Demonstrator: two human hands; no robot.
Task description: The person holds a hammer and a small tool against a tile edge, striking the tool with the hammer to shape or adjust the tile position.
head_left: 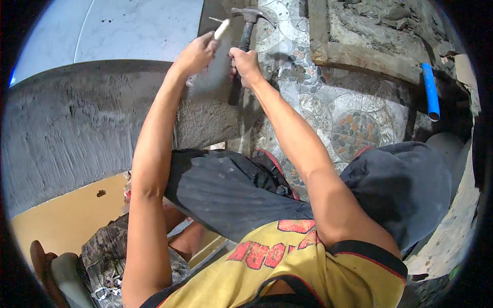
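My right hand [245, 66] is closed round the dark handle of a claw hammer [251, 15]. The hammer's metal head points away from me, and the butt of its handle sticks out below my fist. Just to the left, my left hand [197, 54] grips a short pale stick-like piece [222, 30] with a thin light prong at its far end. I cannot make out its exact kind. Both hands are over the end of a grey cement-covered ledge [205, 115], with the hammer head close to the pale piece but apart from it.
Large pale tiles [138, 31] cover the surface at the far left. Pebble-patterned floor tiles [354, 126] lie to the right, near a wooden beam [370, 59] and a blue pipe [431, 95]. At lower left, another person's camouflage clothing [108, 249] shows beside a yellowish panel [67, 205].
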